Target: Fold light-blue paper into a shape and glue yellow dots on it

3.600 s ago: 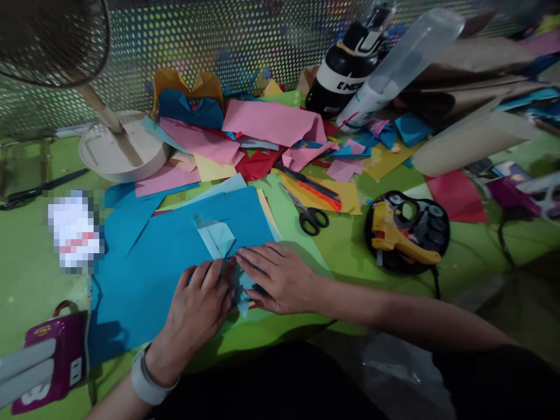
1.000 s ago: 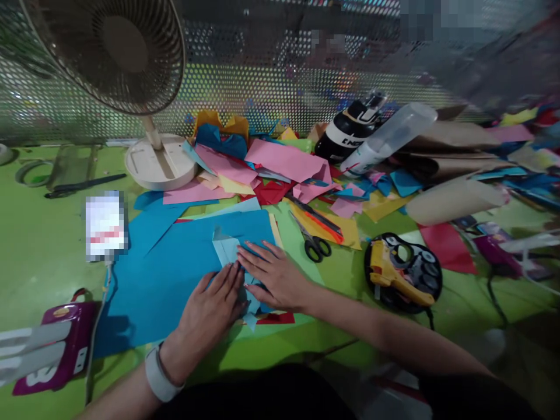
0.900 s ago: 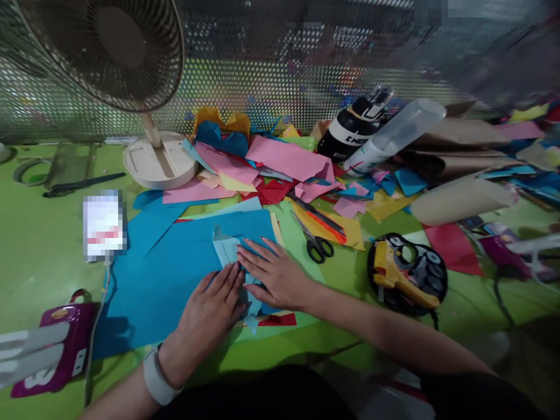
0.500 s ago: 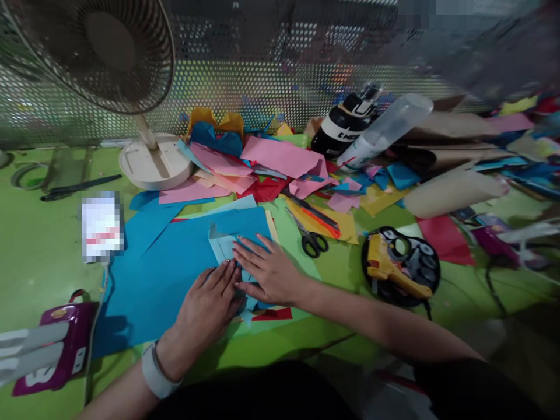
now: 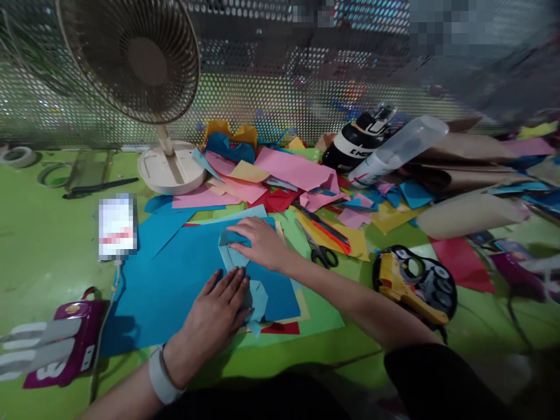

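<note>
A folded piece of light blue paper (image 5: 227, 256) lies on a larger dark blue sheet (image 5: 175, 286). My left hand (image 5: 219, 306) rests flat across its lower part, fingers stretched out. At the upper end, my right hand (image 5: 260, 242) touches the paper with thumb and forefinger apart, by a small raised flap. Part of the fold is hidden beneath both hands. The light blue paper's lower end (image 5: 259, 297) shows to the right of my left hand. Black-handled scissors (image 5: 321, 252) and an orange cutter knife (image 5: 335, 236) lie beyond my right forearm.
Coloured paper scraps (image 5: 297, 169) heap up at the back, near a fan (image 5: 172, 169) and a black bottle (image 5: 354, 140). A yellow-and-black tool (image 5: 411, 286) sits at right. A phone (image 5: 117, 226) with a cable and a purple device (image 5: 65, 344) lie at left.
My right hand has drawn its fingers in and moved up to the paper's upper end. More of the lower end shows. My left hand stays flat; the view has shifted slightly.
</note>
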`<state>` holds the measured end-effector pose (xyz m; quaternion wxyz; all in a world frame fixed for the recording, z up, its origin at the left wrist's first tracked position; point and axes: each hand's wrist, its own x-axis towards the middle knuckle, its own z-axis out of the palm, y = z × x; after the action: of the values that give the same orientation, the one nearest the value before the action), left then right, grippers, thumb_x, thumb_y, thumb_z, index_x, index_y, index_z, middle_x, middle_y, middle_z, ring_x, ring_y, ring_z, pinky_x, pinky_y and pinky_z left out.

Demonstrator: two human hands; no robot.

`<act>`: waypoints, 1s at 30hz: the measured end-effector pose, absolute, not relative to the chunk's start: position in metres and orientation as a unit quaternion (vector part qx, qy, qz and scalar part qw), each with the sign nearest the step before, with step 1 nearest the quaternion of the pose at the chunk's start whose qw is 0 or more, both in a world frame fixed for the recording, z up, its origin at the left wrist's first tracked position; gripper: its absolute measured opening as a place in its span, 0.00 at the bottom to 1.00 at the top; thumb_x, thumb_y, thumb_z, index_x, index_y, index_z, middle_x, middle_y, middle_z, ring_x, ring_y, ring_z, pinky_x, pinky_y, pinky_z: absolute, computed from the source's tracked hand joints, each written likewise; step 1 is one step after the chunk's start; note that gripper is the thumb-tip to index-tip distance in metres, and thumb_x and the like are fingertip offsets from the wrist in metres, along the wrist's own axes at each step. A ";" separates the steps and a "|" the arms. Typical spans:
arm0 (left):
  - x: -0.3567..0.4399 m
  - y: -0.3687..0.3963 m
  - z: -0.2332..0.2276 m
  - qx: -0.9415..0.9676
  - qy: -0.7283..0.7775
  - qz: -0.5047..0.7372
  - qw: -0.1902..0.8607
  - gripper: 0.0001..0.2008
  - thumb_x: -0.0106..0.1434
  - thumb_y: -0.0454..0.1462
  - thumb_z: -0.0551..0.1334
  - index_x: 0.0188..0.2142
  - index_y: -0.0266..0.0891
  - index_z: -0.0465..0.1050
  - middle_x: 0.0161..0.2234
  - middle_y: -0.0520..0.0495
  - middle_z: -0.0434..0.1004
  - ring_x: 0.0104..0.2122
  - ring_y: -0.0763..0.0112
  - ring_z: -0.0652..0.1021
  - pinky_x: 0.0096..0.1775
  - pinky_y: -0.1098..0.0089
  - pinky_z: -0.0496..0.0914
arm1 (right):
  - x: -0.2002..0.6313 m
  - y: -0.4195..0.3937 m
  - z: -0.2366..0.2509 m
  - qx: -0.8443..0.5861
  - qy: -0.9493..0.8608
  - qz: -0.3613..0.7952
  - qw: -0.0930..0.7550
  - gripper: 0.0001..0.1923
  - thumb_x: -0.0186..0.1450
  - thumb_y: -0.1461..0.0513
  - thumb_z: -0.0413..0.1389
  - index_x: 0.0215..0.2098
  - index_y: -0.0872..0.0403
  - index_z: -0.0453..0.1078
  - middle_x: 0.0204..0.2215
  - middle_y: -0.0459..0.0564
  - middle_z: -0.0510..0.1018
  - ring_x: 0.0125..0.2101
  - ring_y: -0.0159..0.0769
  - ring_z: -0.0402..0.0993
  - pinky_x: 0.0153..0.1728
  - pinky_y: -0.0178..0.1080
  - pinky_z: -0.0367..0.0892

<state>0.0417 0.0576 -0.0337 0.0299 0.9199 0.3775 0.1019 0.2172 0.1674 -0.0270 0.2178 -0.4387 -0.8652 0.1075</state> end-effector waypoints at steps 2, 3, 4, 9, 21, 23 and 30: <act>0.042 0.057 -0.034 0.919 0.380 0.098 0.024 0.24 0.71 0.45 0.50 0.61 0.34 0.63 0.62 0.38 0.64 0.61 0.58 0.66 0.59 0.55 0.62 | 0.214 0.180 -0.025 -0.396 -0.891 0.124 0.184 0.13 0.63 0.57 0.62 0.45 0.54 0.74 0.41 0.51 0.76 0.44 0.40 0.70 0.45 0.42 0.62; 0.042 0.057 -0.034 0.919 0.381 0.097 0.021 0.24 0.71 0.45 0.50 0.61 0.34 0.63 0.62 0.38 0.64 0.61 0.58 0.67 0.59 0.55 0.62 | 0.212 0.185 -0.025 -0.381 -0.901 0.124 0.164 0.11 0.63 0.58 0.62 0.41 0.55 0.74 0.39 0.51 0.76 0.43 0.40 0.70 0.43 0.41 0.62; 0.042 0.057 -0.033 0.919 0.382 0.097 0.020 0.24 0.71 0.45 0.50 0.61 0.34 0.62 0.62 0.38 0.64 0.61 0.58 0.67 0.59 0.55 0.62 | 0.210 0.188 -0.025 -0.368 -0.911 0.116 0.147 0.08 0.64 0.59 0.61 0.38 0.56 0.74 0.37 0.50 0.76 0.41 0.39 0.70 0.42 0.40 0.61; 0.042 0.057 -0.033 0.920 0.378 0.096 0.031 0.24 0.72 0.45 0.48 0.61 0.34 0.63 0.62 0.38 0.64 0.61 0.58 0.66 0.59 0.54 0.60 | 0.204 0.191 -0.025 -0.316 -0.941 0.057 0.104 0.05 0.67 0.63 0.58 0.36 0.59 0.72 0.36 0.52 0.75 0.40 0.39 0.69 0.39 0.39 0.57; 0.038 0.057 -0.042 0.919 0.375 0.114 0.034 0.24 0.71 0.45 0.49 0.61 0.35 0.63 0.62 0.37 0.64 0.61 0.57 0.66 0.59 0.52 0.59 | 0.201 0.198 -0.023 -0.312 -0.939 0.128 0.070 0.05 0.67 0.67 0.55 0.39 0.61 0.71 0.40 0.58 0.75 0.43 0.43 0.69 0.43 0.41 0.58; 0.038 0.057 -0.041 0.920 0.374 0.114 0.028 0.24 0.71 0.45 0.50 0.60 0.35 0.63 0.62 0.38 0.64 0.61 0.57 0.66 0.59 0.53 0.59 | 0.202 0.200 -0.022 -0.318 -0.934 0.143 0.080 0.04 0.65 0.67 0.57 0.38 0.60 0.72 0.39 0.56 0.75 0.41 0.41 0.69 0.42 0.40 0.59; 0.032 0.063 -0.027 0.927 0.358 0.112 -0.015 0.23 0.69 0.45 0.53 0.59 0.38 0.65 0.63 0.40 0.63 0.62 0.56 0.65 0.61 0.51 0.57 | 0.204 0.204 -0.019 -0.383 -0.879 0.221 0.178 0.11 0.62 0.58 0.61 0.25 0.56 0.70 0.26 0.45 0.74 0.30 0.32 0.69 0.32 0.33 0.58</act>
<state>0.0323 0.0626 -0.0267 -0.0154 0.9269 0.3580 0.1119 0.2036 0.2036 -0.0191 0.1782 -0.3832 -0.8791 0.2206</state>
